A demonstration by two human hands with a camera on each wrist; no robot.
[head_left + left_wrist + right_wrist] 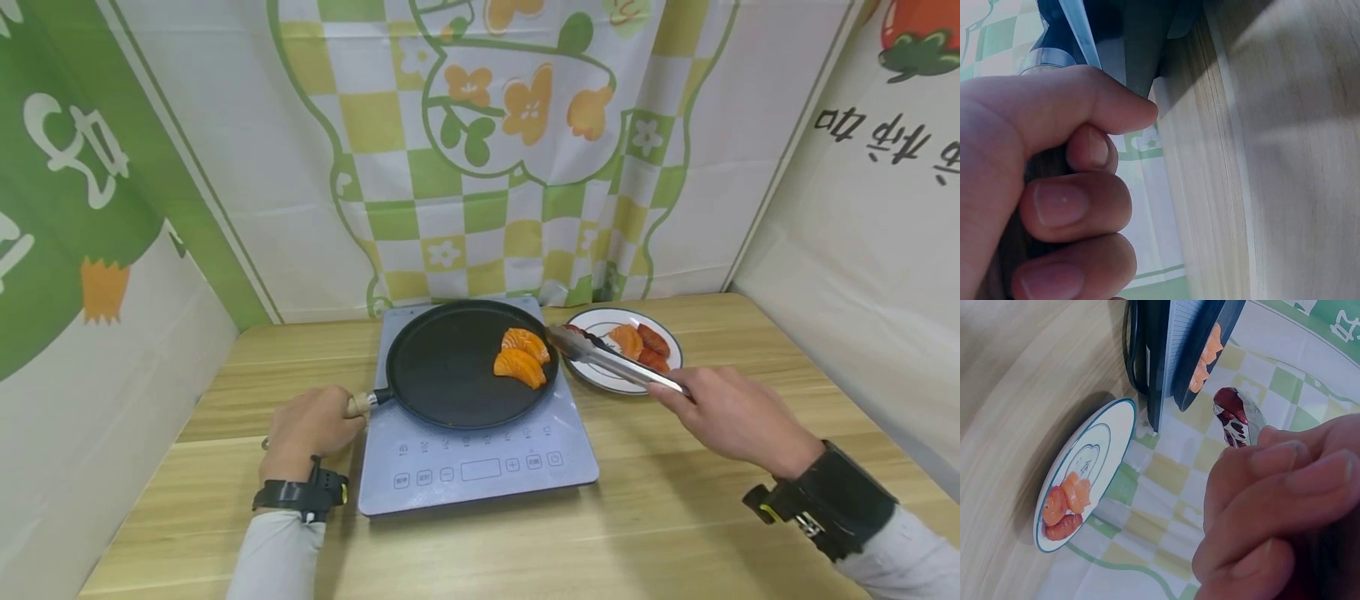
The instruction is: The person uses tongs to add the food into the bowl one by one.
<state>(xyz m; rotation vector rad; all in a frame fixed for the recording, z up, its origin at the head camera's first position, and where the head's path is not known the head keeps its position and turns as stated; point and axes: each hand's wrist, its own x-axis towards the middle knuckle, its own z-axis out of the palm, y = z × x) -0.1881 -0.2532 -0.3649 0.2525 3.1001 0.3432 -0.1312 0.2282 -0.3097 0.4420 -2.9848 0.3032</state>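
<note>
My left hand grips the wooden handle of a flat black frying pan, its fingers curled round it in the left wrist view. Two orange, white-striped salmon slices lie at the pan's right side. In my right hand I hold metal tongs, whose tips stand over the gap between pan and plate. A dark red piece shows at the tongs' tips in the right wrist view. Below the tongs, a white plate bears another salmon slice and reddish sausage pieces.
Under the pan is a grey induction cooker with touch buttons along its front. A black cable runs beside it in the right wrist view. The wooden table ends at a checked curtain behind, with printed cloth at both sides.
</note>
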